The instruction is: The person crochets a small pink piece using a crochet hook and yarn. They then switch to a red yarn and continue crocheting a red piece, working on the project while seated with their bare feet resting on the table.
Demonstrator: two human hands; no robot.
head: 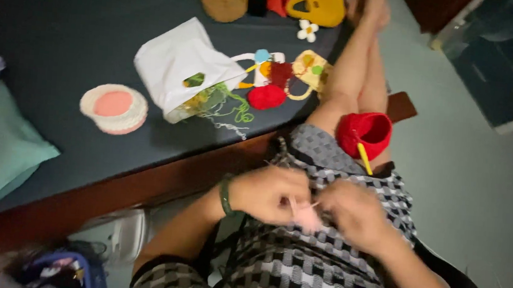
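My left hand (268, 193) and my right hand (354, 214) meet over my lap, both closed around a small pale pink piece of yarn work (305, 218) with a thin strand running between them. A green bangle (225, 195) circles my left wrist. I sit in checked black-and-white clothing with my bare legs stretched forward. On my thigh rests a red crocheted cup (366, 133) with a yellow hook (364, 158) sticking out of it.
A dark bed surface (63, 37) with a wooden edge holds a white plastic bag (183, 68) spilling green yarn, a pink and cream round piece (113, 107), a red yarn ball (266, 96), and small crocheted bags. A teal pillow (0, 142) lies at left.
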